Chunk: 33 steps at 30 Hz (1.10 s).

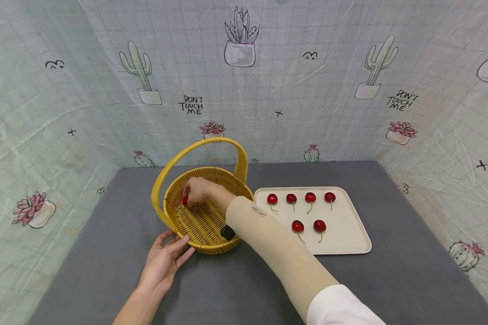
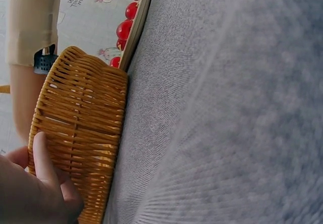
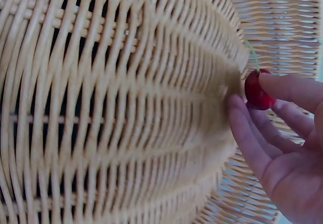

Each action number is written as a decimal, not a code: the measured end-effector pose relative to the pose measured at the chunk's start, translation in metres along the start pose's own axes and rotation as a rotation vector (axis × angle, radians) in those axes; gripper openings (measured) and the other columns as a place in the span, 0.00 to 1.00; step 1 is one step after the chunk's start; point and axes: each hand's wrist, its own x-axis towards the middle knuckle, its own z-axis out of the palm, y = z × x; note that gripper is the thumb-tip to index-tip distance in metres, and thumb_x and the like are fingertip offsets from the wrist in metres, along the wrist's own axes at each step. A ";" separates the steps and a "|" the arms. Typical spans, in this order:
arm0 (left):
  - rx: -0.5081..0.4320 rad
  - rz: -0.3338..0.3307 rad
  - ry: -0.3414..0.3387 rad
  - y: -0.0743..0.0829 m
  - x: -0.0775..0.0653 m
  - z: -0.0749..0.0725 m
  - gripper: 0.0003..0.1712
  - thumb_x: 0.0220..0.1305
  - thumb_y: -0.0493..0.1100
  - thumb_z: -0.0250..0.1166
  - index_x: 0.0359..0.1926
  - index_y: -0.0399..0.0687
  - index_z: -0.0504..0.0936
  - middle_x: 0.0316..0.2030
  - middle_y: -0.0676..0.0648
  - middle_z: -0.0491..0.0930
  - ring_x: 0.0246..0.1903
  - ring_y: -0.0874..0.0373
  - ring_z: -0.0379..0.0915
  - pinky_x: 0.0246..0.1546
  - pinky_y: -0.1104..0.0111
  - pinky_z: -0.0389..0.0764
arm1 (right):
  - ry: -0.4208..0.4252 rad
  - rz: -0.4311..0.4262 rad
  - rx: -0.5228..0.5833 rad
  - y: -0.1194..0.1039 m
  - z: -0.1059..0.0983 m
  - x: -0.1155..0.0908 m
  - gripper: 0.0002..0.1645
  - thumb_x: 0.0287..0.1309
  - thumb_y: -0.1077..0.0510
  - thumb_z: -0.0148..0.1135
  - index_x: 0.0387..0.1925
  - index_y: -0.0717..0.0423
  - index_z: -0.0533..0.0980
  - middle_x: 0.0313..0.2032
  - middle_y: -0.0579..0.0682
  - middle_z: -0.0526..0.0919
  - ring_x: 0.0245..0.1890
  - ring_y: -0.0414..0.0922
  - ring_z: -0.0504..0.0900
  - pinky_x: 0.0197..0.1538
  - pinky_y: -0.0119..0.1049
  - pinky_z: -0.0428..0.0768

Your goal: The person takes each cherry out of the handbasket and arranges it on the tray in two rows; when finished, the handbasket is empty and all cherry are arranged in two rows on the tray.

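My right hand (image 1: 198,190) reaches down inside the yellow wicker basket (image 1: 215,247) and pinches a red cherry (image 3: 256,95) between thumb and fingers. Its green stem points up and away from the hand in the right wrist view, and the fingertips are right at the woven bottom. At the basket's near left side, my left hand (image 1: 162,264) holds the rim, with one finger lying along the outer wall in the left wrist view (image 2: 45,158). The basket stands upright, its tall arched handle (image 1: 203,142) leaning to the left.
Right of the basket lies a cream tray (image 1: 349,239) with several stemmed cherries (image 1: 310,197) in two rows. The right forearm in a beige sleeve (image 1: 276,239) crosses over the tray's left edge. Grey cloth (image 1: 118,225) covers the table, and a patterned curtain (image 1: 276,81) surrounds it.
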 end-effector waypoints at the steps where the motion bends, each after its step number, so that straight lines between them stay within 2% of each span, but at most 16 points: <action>1: 0.000 -0.002 -0.001 0.001 0.000 0.000 0.33 0.76 0.33 0.59 0.69 0.51 0.49 0.53 0.48 0.65 0.56 0.56 0.76 0.59 0.62 0.81 | -0.008 -0.002 0.011 -0.002 -0.002 -0.002 0.15 0.63 0.67 0.68 0.51 0.59 0.83 0.33 0.49 0.84 0.36 0.47 0.84 0.41 0.40 0.87; 5: 0.002 -0.003 0.000 0.001 0.000 0.001 0.32 0.77 0.33 0.59 0.69 0.51 0.49 0.53 0.48 0.64 0.55 0.56 0.76 0.59 0.63 0.81 | -0.026 -0.029 -0.002 -0.010 -0.012 -0.010 0.16 0.63 0.67 0.66 0.52 0.60 0.82 0.34 0.48 0.84 0.30 0.42 0.80 0.38 0.39 0.85; 8: 0.007 0.006 -0.001 0.001 -0.001 0.001 0.33 0.76 0.33 0.59 0.69 0.50 0.49 0.52 0.48 0.64 0.55 0.56 0.76 0.59 0.63 0.81 | -0.029 -0.055 -0.031 -0.016 -0.021 -0.016 0.16 0.64 0.68 0.64 0.53 0.59 0.82 0.33 0.48 0.83 0.26 0.40 0.74 0.31 0.34 0.79; 11: 0.007 0.007 -0.001 0.001 -0.001 0.001 0.33 0.76 0.33 0.60 0.69 0.50 0.49 0.52 0.48 0.65 0.54 0.56 0.76 0.59 0.62 0.81 | -0.035 -0.065 -0.055 -0.021 -0.027 -0.021 0.16 0.64 0.68 0.63 0.53 0.59 0.82 0.34 0.48 0.83 0.25 0.39 0.72 0.28 0.30 0.72; 23: 0.018 -0.007 0.005 0.000 -0.001 0.002 0.34 0.76 0.32 0.59 0.70 0.50 0.49 0.52 0.48 0.66 0.51 0.57 0.77 0.58 0.63 0.82 | -0.068 -0.106 -0.129 -0.025 -0.039 -0.044 0.15 0.67 0.67 0.63 0.54 0.60 0.81 0.44 0.48 0.81 0.33 0.40 0.74 0.33 0.29 0.73; 27: 0.004 -0.009 0.013 0.000 0.000 0.003 0.31 0.77 0.32 0.58 0.68 0.52 0.50 0.51 0.48 0.65 0.51 0.57 0.77 0.59 0.63 0.81 | -0.077 -0.124 -0.142 -0.023 -0.042 -0.054 0.15 0.67 0.65 0.64 0.54 0.59 0.79 0.47 0.49 0.82 0.40 0.41 0.77 0.36 0.29 0.76; 33: -0.008 -0.002 0.012 0.000 -0.001 0.003 0.31 0.77 0.33 0.58 0.68 0.52 0.51 0.55 0.46 0.64 0.55 0.55 0.76 0.59 0.62 0.81 | -0.080 -0.186 -0.155 -0.020 -0.049 -0.076 0.19 0.68 0.64 0.63 0.59 0.54 0.77 0.49 0.50 0.82 0.41 0.43 0.79 0.36 0.29 0.76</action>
